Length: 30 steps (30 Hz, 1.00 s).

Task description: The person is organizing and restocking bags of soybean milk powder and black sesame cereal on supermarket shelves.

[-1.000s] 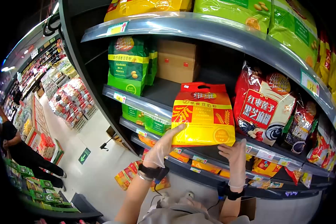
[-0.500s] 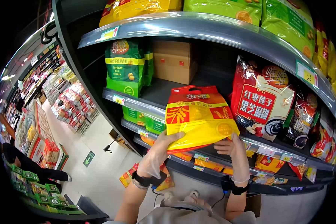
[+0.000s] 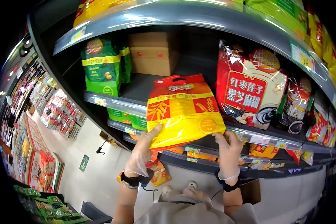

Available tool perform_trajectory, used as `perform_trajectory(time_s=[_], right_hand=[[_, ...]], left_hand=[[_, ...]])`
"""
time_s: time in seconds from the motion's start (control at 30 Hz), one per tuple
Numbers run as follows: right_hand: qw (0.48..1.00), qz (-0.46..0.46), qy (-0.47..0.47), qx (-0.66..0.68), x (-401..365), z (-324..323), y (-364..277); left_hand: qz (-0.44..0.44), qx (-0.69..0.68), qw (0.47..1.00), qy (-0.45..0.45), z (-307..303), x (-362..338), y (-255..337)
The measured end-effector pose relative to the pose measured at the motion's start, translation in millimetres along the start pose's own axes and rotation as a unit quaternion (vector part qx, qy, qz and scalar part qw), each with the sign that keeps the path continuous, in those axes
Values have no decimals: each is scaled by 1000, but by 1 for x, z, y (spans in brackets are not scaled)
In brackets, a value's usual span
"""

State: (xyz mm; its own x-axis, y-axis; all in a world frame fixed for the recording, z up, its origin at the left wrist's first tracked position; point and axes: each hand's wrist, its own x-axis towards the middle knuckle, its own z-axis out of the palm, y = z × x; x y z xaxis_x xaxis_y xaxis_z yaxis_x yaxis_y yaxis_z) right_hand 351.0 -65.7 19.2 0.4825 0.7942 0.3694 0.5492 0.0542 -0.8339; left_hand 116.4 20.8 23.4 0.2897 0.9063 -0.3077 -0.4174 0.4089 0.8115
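Observation:
A yellow and red bag (image 3: 183, 112) is held up in front of the middle shelf, its printed face toward me. My left hand (image 3: 142, 149), in a clear glove, grips its lower left corner with the thumb on the front. At the lower right corner, my right hand (image 3: 229, 149), also gloved, pinches the edge. Behind the bag to the left stand green soybean powder bags (image 3: 102, 69) and a brown carton (image 3: 151, 54). Right of it is a large red and white bag (image 3: 250, 89).
A curved upper shelf edge (image 3: 175, 15) with price tags runs overhead. Lower shelves hold orange bags (image 3: 263, 151). On the floor near my feet lie orange and red bags (image 3: 160, 173). An aisle with a red-goods display (image 3: 46, 168) is at left.
The view has shifted, so the shelf and its goods appear further left. The yellow and red bag is still in both hands, and my right fingers are now more closed on its corner.

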Motion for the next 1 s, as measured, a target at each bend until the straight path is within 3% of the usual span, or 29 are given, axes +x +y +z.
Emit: perform_trajectory(time_s=[0.07,0.2,0.23,0.37,0.47,0.53,0.57,0.63,0.73,0.8,0.87,1.0], right_hand=[[993,-81,79,25,-2,5,1],[987,-97,113,59,-6,12,5],[987,-100,120,45,-8,14,9],[982,-149,110,-17,-10,14,15],[982,-154,109,-10,-10,16,15],[978,-163,132,-1,-8,18,13],[978,-164,130,1,-8,21,11],[967,-12,124,221,-6,27,5],[955,47,101,275,-7,27,8],[956,54,79,278,-8,27,14],[975,-66,78,195,-7,28,17],[961,-23,71,268,-3,24,11]], left_hand=[[11,0,1000,-25,2,-2,2],[34,50,998,32,13,-10,3],[79,99,990,54,6,-6,-5],[111,224,967,49,4,-16,-11],[57,248,965,56,7,-29,-7],[74,255,960,90,14,-35,-4],[67,262,959,84,13,-36,-3],[80,266,958,70,9,-36,-4],[161,199,962,97,17,-37,-16],[145,197,967,73,10,-35,-21],[112,173,977,58,7,-34,-25],[104,174,975,91,14,-35,-20]])
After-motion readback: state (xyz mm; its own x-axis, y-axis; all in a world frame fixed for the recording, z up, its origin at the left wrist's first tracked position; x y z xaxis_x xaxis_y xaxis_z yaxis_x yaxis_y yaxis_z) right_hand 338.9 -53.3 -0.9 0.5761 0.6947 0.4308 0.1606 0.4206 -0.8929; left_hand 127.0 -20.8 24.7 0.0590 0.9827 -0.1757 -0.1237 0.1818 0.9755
